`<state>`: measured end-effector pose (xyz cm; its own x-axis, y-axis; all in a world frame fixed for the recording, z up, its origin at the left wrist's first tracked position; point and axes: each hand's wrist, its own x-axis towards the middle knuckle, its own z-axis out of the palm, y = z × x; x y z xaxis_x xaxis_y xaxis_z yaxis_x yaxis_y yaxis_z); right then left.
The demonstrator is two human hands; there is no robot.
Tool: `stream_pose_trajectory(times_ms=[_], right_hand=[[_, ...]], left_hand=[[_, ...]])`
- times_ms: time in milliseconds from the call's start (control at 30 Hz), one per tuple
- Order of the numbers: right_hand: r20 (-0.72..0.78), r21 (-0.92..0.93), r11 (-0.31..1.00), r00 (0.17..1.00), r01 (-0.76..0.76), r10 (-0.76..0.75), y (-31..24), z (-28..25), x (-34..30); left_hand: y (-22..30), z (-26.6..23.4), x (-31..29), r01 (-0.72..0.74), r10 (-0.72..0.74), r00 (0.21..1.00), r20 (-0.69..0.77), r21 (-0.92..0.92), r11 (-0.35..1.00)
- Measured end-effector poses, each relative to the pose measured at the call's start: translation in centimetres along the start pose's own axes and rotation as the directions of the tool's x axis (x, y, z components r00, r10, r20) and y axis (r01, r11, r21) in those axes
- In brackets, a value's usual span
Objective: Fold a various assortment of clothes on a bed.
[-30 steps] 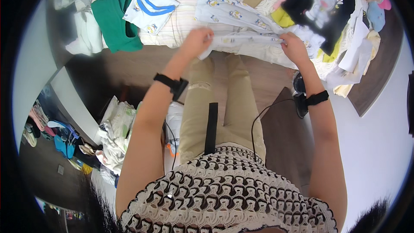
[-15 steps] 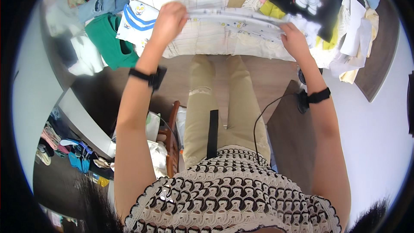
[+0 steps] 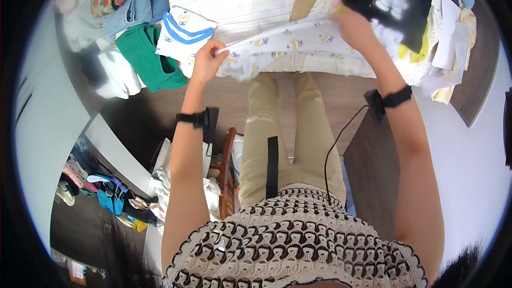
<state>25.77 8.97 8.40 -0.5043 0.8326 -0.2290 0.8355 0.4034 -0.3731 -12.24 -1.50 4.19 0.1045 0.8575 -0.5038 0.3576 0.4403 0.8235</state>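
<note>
Fingers of left hand (image 3: 207,63) and right hand (image 3: 357,28) closed on opposite ends of a white printed garment (image 3: 293,41), stretched between them above the near edge of the bedding. Surroundings, big to small: white panel (image 3: 464,181) at right; brown wood-look floor (image 3: 226,94); pale striped bedding (image 3: 234,0); black printed shirt (image 3: 392,0), right side; green garment (image 3: 146,56), left side; folded blue-trimmed garment (image 3: 184,34) just beside it.

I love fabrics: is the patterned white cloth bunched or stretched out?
Stretched out: the patterned white cloth spans from left hand to right hand. Whether it's doubled, I cannot tell.
</note>
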Motion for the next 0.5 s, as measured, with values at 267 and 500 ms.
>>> stream_pose_trajectory(times_ms=[267,500], right_hand=[[-0.163,0.235,0.937,0.940,-0.257,0.299,-9.4,11.3,9.3],[-0.091,0.733,0.539,0.726,-0.415,0.682,-8.3,11.5,8.7]], left_hand=[[-3.8,2.5,3.8,0.075,-0.078,0.958,-0.275,-0.022,0.997],[-2.1,5.6,3.0,0.183,-0.256,0.918,-0.303,-0.250,0.951]])
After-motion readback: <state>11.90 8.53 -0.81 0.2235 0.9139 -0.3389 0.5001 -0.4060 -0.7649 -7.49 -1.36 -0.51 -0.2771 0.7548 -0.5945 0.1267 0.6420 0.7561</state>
